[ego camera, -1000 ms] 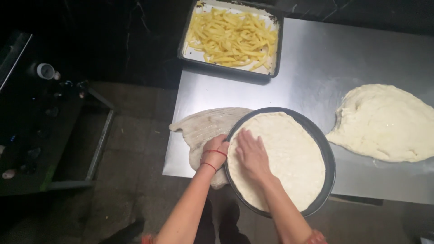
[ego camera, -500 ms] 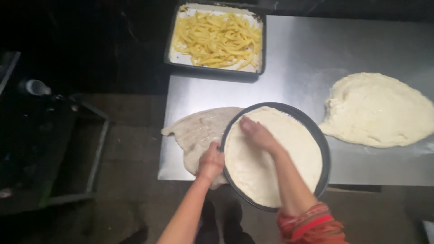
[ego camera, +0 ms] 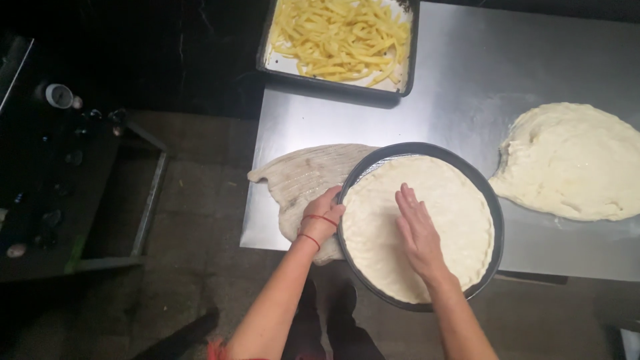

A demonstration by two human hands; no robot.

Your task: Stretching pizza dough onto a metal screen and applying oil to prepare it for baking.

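dough (ego camera: 440, 200) in the round pan (ego camera: 497, 220): my right hand (ego camera: 417, 233) presses flat and open, left hand (ego camera: 323, 217) grips the rim. pressing toward the edge looks next.

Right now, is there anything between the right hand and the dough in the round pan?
Nothing visible. The right hand lies flat on the dough inside the round pan, while the left hand touches the pan's left rim.

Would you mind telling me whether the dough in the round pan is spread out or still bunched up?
Spread out: the dough lies flat and reaches nearly to the rim of the round pan all around, with the right hand flat on it.
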